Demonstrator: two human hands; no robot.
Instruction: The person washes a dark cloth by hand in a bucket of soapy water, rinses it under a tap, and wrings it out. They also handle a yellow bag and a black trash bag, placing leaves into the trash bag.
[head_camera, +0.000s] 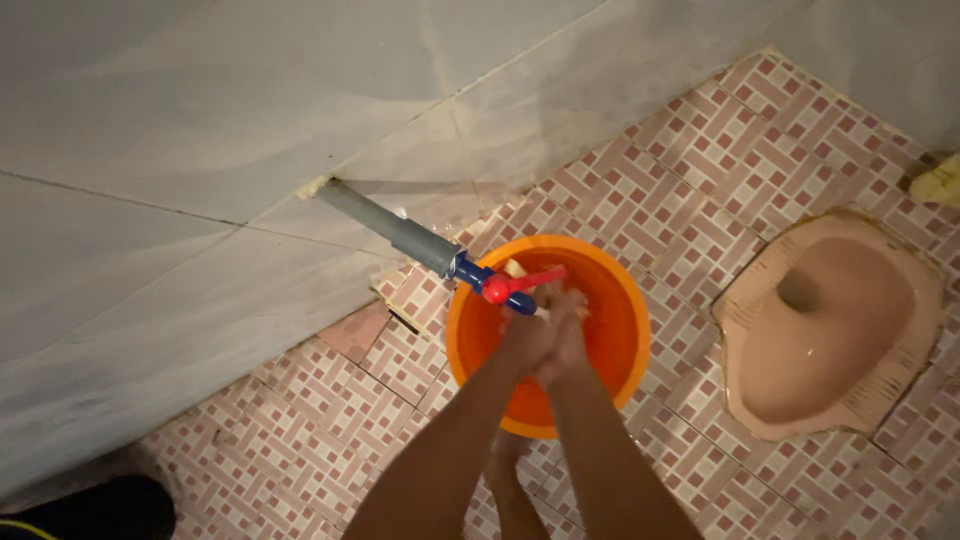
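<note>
Forearms: both reach forward from bottom edge, meeting over the bucket.
Left hand (527, 335): pressed against right hand (568, 340), fingers lapped together; holding anything, cannot tell.
Tap (500, 285): red handle, blue body, just beyond fingertips; grey pipe (395, 232) slants up-left to wall.
Orange bucket (620, 345): directly below hands.
Squat toilet (830, 325): well right, apart.

Orange bucket (600, 300): round, plastic, upright on patterned pink floor tiles (700, 220), close to the wall edge of the floor, mouth open upward. Blue tap (490, 285) with red lever, at the end of a grey pipe (390, 228) slanting out from the wall, poised over the bucket's wall-side rim. Something pale just behind the tap, inside the bucket, indistinct.
</note>
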